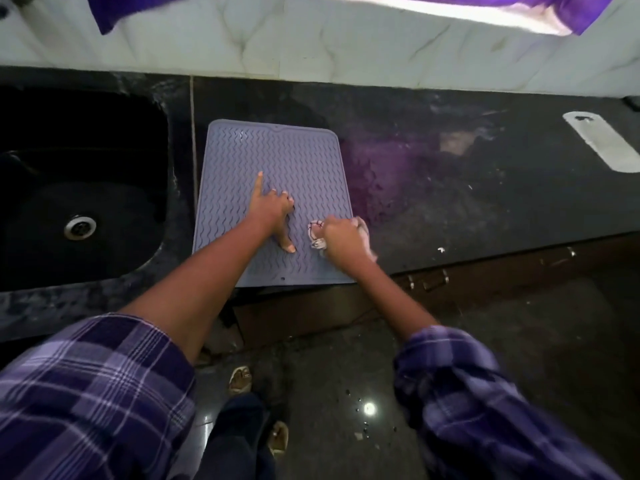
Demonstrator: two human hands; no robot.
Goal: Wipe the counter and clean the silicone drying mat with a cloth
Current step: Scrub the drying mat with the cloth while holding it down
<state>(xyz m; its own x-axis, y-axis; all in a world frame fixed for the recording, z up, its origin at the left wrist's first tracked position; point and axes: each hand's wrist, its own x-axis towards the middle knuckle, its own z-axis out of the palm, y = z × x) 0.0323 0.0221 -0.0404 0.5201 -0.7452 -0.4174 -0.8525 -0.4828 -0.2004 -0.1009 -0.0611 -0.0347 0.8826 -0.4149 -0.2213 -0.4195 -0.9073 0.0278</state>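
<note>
A black sink (83, 188) sits at nine o'clock of the grey silicone mat (273, 161) on the dark counter (467, 202). The left hand (273, 209) presses the mat's middle, forefinger and thumb spread, holding nothing. At four o'clock on the mat, the right hand (343, 239) grips a bunched cloth (317, 233)

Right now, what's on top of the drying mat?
The left hand presses on the drying mat; the right hand bunches a cloth there. Most of the cloth is hidden.
</note>
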